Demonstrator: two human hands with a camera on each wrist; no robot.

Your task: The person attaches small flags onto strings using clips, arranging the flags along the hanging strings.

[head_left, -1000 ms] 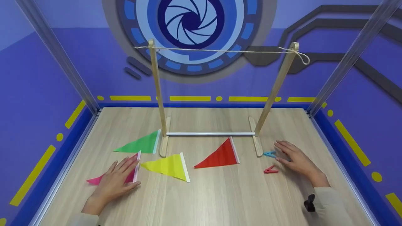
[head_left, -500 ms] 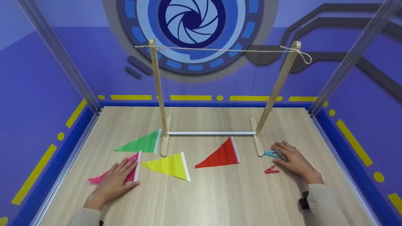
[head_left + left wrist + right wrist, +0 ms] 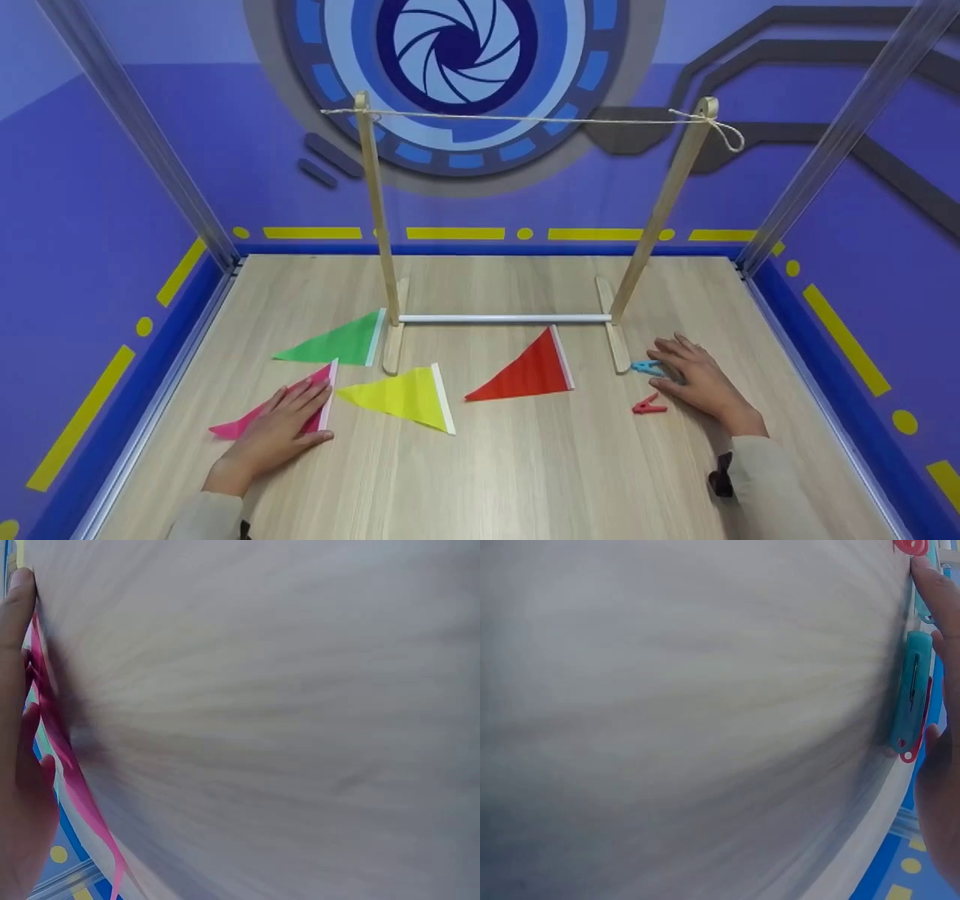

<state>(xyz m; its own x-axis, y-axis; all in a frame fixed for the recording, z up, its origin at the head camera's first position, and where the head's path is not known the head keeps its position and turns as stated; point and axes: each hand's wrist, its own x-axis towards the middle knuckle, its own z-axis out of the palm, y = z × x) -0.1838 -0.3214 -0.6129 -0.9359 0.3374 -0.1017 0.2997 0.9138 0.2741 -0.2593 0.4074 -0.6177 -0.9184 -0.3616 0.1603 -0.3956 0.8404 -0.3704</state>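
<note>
My left hand (image 3: 281, 424) lies with its fingers straight on a pink pennant flag (image 3: 236, 426), covering its middle; the white edge strip shows past the fingertips. In the left wrist view the pink pennant flag (image 3: 71, 772) runs along beneath the hand. My right hand (image 3: 703, 386) hovers low at the right, fingers loosely extended beside a blue clothespin (image 3: 646, 367). A red clothespin (image 3: 649, 406) lies just in front of it. The right wrist view shows a teal clothespin (image 3: 911, 694) under the palm, with part of a red one (image 3: 908, 757) behind it.
A wooden frame (image 3: 382, 225) with two posts carries a string (image 3: 525, 119) across its top and a white rod (image 3: 502, 319) low down. Green (image 3: 341, 341), yellow (image 3: 405, 397) and red (image 3: 525, 371) pennants lie on the table (image 3: 487, 480). Printed walls enclose it.
My right hand has shifted slightly left, closer over the blue clothespin, and its forearm has moved a little the same way. The left hand stays on the pink pennant.
</note>
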